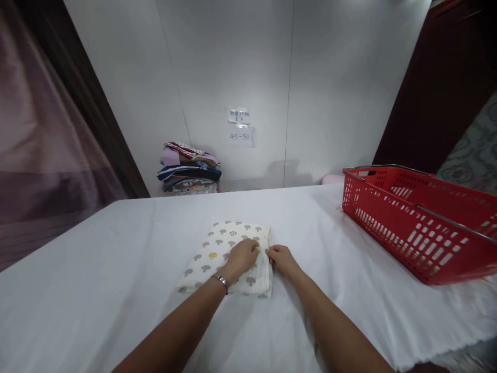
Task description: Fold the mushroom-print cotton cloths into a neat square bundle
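Observation:
A folded white cloth (pixel 221 242) printed with grey mushrooms and one yellow mushroom lies flat in front of me on the white-covered table (pixel 128 290). My left hand (pixel 244 255), with a metal bracelet at its wrist, rests over the cloth near its right side; its fingers are curled together on the fabric. Just to the right, my right hand (pixel 282 260) pinches the cloth's right edge between thumb and fingers. The layers of the fold show along that edge. My left palm hides part of the print.
At the right of the table stands a red plastic basket (pixel 396 228) with metal handles. Behind the far edge is a stack of folded clothes (pixel 190 168). Two paper notes (pixel 240 135) are taped to the pale wall, and a pinkish curtain (pixel 46 171) hangs at left.

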`<move>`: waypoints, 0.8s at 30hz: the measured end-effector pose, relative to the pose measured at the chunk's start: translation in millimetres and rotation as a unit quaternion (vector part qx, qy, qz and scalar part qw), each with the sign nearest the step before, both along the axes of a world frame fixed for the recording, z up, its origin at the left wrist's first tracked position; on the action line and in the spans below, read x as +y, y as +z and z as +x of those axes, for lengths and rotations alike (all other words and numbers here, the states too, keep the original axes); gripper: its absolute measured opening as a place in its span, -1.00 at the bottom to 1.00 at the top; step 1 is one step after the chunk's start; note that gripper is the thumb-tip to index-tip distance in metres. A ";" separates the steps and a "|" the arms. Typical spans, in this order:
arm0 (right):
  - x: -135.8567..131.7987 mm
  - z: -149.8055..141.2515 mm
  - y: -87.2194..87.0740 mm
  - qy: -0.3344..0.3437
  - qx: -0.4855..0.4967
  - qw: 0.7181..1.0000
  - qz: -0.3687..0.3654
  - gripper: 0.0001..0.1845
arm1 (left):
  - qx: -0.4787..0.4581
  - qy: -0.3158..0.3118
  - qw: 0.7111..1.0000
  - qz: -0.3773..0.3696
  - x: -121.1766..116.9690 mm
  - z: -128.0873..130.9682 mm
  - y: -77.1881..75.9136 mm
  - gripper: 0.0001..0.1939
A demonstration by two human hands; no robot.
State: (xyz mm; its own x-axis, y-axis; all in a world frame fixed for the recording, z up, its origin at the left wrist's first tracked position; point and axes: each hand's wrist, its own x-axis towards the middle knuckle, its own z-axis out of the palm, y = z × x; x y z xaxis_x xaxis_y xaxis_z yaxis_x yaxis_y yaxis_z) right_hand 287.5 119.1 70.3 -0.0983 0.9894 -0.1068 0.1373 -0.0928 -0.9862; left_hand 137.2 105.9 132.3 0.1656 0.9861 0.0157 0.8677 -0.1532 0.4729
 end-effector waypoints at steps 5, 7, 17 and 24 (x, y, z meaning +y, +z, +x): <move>2.9 -1.3 -5.6 -0.040 -0.019 0.999 0.030 -0.78 | 0.141 -0.039 0.983 0.107 0.2 -33.3 -18.9 -0.59; 2.6 -2.4 -6.4 -0.050 -0.028 0.998 0.028 -0.80 | 0.173 -0.041 0.980 0.091 1.5 -39.7 -27.5 -0.53; -3.7 -2.2 1.0 -0.045 -0.056 0.997 0.003 -0.79 | 0.161 -0.122 0.974 0.103 -15.3 -35.0 -35.8 -0.51; 18.1 -7.8 25.7 -0.008 -0.090 0.995 -0.035 -0.66 | 0.147 -0.135 0.976 0.089 -20.5 -26.2 -33.6 -0.53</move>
State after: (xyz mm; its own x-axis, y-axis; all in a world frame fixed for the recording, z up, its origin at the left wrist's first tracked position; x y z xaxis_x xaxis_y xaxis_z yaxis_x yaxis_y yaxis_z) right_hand 279.8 137.1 96.0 -0.0550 0.9801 -0.1906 0.3093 -0.1647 -0.9366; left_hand 111.0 85.4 98.7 0.4422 0.8919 0.0950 0.8785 -0.4521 0.1547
